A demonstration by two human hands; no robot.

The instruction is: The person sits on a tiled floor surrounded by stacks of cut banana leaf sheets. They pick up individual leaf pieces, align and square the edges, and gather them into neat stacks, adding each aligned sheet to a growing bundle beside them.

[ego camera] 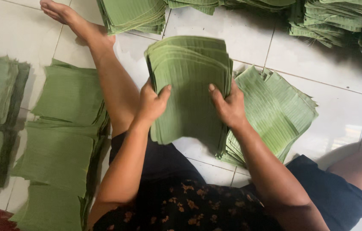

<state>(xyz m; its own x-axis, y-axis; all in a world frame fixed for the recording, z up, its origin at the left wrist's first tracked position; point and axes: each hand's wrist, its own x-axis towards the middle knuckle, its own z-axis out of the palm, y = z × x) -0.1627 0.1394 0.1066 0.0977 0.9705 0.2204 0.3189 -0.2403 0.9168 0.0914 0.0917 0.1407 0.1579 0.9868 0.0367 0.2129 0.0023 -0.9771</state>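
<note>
Above the tiled floor (339, 102), the left hand (152, 105) and right hand (229, 107) each clamp a side of a stack of cut green leaves (189, 81), held over another leaf pile (275, 111).

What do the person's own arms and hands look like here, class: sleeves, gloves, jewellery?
Both arms are bare up to the frame edge, with no sleeves visible. The left hand and right hand wear no gloves, and no rings, watch or bracelets show.
</note>
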